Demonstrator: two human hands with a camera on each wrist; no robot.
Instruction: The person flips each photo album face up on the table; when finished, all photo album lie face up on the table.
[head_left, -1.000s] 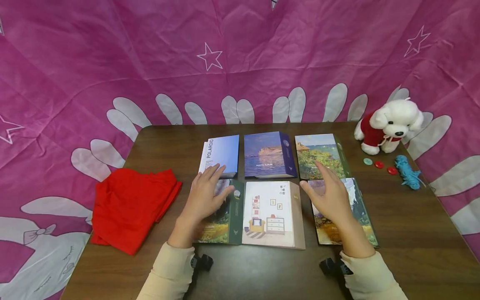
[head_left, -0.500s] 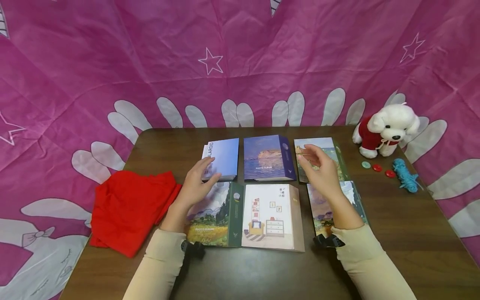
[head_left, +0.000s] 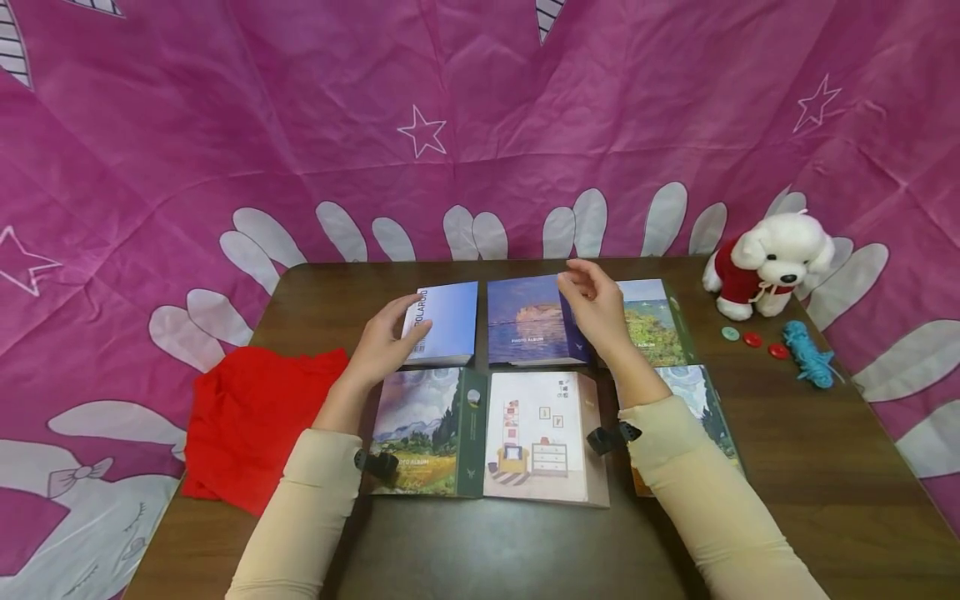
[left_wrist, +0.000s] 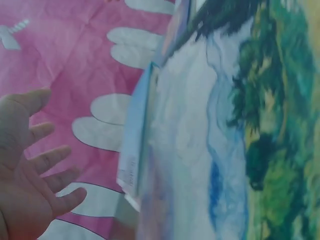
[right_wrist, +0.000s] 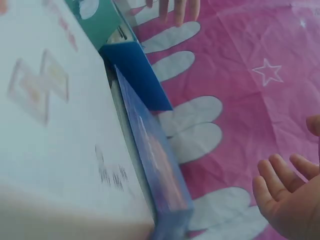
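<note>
My left hand (head_left: 382, 342) hovers at the left edge of the pale blue album marked POLAROID (head_left: 450, 321), fingers spread and holding nothing. My right hand (head_left: 597, 310) is over the spine side of the blue-purple photo album (head_left: 525, 321), its fingers loosely bent around nothing. Behind that hand, a photo album with a garden and sea picture (head_left: 652, 321) is partly covered. In the front row lie a green-spined landscape album (head_left: 420, 417), a white album with a furniture drawing (head_left: 536, 425), and another landscape album (head_left: 693, 400) half hidden by my right forearm.
A folded red cloth (head_left: 255, 425) lies at the left. On the right sit a white plush dog (head_left: 780, 258) in red, a green button (head_left: 730, 334), a red button (head_left: 752, 339), another red button (head_left: 778, 352) and blue yarn (head_left: 808, 354). A pink curtain (head_left: 487, 92) hangs behind the table.
My right hand has moved left and away from me, from the front right album to the blue-purple one. My left hand has shifted slightly left and farther back. The albums stay in place.
</note>
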